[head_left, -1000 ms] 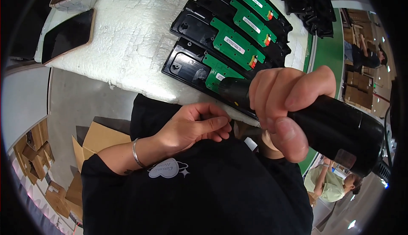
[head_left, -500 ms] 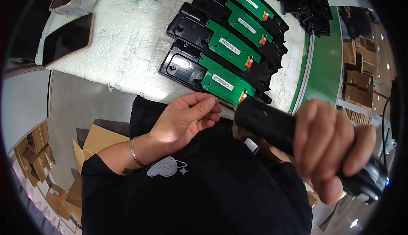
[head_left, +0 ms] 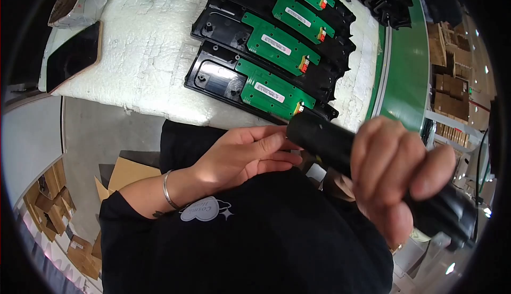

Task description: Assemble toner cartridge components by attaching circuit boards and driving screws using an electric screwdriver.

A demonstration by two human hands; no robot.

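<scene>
Two hands busy: right hand [head_left: 399,179] at four o'clock wraps closed fingers round the black cylindrical tool [head_left: 340,147], left hand [head_left: 242,155] pinches near its tip, so a slip could gouge the nearest green circuit board [head_left: 269,89] at twelve.

Black cylindrical power tool [head_left: 340,147]: thick, matte, lying slanted from upper left down to lower right, gripped around its middle by right hand [head_left: 396,174]. Front end sits just below nearest black tray's edge, left hand [head_left: 242,155] fingertips touching it. Tip itself hidden, can't tell bit.
</scene>
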